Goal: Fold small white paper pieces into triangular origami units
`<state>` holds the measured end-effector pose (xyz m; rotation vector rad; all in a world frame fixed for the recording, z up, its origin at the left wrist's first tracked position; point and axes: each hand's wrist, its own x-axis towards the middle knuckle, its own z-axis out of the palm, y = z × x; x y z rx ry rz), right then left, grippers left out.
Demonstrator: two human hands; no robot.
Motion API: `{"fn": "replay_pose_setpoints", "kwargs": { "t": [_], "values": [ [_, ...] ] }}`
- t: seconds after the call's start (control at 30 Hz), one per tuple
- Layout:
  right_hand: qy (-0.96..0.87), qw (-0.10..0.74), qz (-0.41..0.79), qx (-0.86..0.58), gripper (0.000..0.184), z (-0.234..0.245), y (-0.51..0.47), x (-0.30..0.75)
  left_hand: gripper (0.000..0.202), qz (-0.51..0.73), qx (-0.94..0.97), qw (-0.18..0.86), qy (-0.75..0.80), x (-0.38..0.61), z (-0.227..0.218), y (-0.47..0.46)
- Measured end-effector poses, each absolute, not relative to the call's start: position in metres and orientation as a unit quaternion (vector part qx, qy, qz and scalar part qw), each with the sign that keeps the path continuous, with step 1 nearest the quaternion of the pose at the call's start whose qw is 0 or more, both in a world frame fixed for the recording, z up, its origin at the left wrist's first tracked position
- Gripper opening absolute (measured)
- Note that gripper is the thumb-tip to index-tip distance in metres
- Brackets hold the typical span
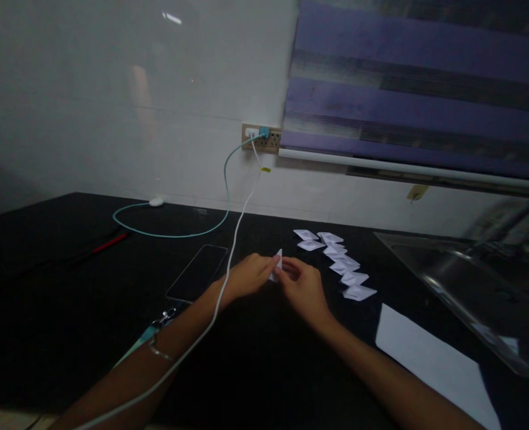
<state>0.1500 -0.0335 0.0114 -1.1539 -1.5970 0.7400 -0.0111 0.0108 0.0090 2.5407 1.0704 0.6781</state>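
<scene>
Between my two hands, above the black countertop (264,370), is a small piece of folded white paper (279,263), its pointed tip up. My left hand (251,273) pinches it from the left with thumb and fingers. From the right, my right hand (304,286) grips the same paper, thumb and forefinger closed on it. The fingers cover much of its lower part. Several folded paper boats (336,254) lie in a staggered row just right of my hands. Nearer to me on the right lies a flat sheet of white paper (430,358).
A smartphone (197,273) lies left of my left hand. A white cable (235,239) runs from the wall socket (273,140) across my left forearm. A teal cable (175,235) loops behind, and a metal sink (474,298) is at right. A lanyard (145,335) lies by my left forearm.
</scene>
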Motion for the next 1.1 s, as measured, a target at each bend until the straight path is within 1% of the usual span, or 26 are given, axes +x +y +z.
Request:
{"fn": "replay_pose_setpoints", "kwargs": {
  "t": [0.1, 0.23, 0.33, 0.4, 0.47, 0.53, 0.6, 0.67, 0.77, 0.87, 1.0, 1.1],
  "values": [
    [-0.639, 0.504, 0.307, -0.493, 0.018, 0.008, -0.031, 0.151, 0.052, 0.215, 0.902, 0.119, 0.355, -0.012, 0.010, 0.011],
    [-0.656, 0.499, 0.299, -0.481, 0.021, 0.006, -0.031, 0.152, 0.049, 0.204, 0.909, 0.094, 0.350, -0.012, 0.010, 0.011],
    [-0.655, 0.529, 0.271, -0.466, 0.023, 0.007, -0.030, 0.150, 0.042, 0.199, 0.907, 0.065, 0.365, -0.013, 0.010, 0.012],
    [-0.645, 0.546, 0.280, -0.455, 0.023, 0.008, -0.027, 0.151, 0.038, 0.223, 0.887, 0.063, 0.400, -0.013, 0.011, 0.012],
    [-0.626, 0.535, 0.359, -0.439, 0.030, 0.008, -0.023, 0.152, 0.037, 0.296, 0.848, 0.097, 0.429, -0.013, 0.014, 0.012],
    [-0.599, 0.501, 0.468, -0.414, 0.046, 0.008, -0.019, 0.156, 0.038, 0.374, 0.813, 0.159, 0.418, -0.012, 0.017, 0.011],
    [-0.579, 0.469, 0.544, -0.387, 0.054, 0.007, -0.016, 0.160, 0.036, 0.398, 0.798, 0.231, 0.390, -0.012, 0.019, 0.011],
    [-0.567, 0.461, 0.576, -0.367, 0.053, 0.007, -0.013, 0.164, 0.035, 0.384, 0.785, 0.294, 0.386, -0.013, 0.019, 0.012],
    [-0.547, 0.476, 0.589, -0.357, 0.051, 0.010, -0.009, 0.170, 0.035, 0.389, 0.759, 0.351, 0.385, -0.014, 0.017, 0.014],
    [-0.543, 0.486, 0.582, -0.360, 0.048, 0.014, -0.007, 0.175, 0.040, 0.379, 0.750, 0.399, 0.366, -0.015, 0.015, 0.015],
    [-0.539, 0.511, 0.559, -0.370, 0.049, 0.017, -0.005, 0.175, 0.046, 0.300, 0.774, 0.454, 0.324, -0.015, 0.015, 0.011],
    [-0.520, 0.535, 0.532, -0.400, 0.050, 0.017, -0.005, 0.172, 0.055, 0.248, 0.773, 0.488, 0.320, -0.014, 0.015, 0.007]
  ]
}}
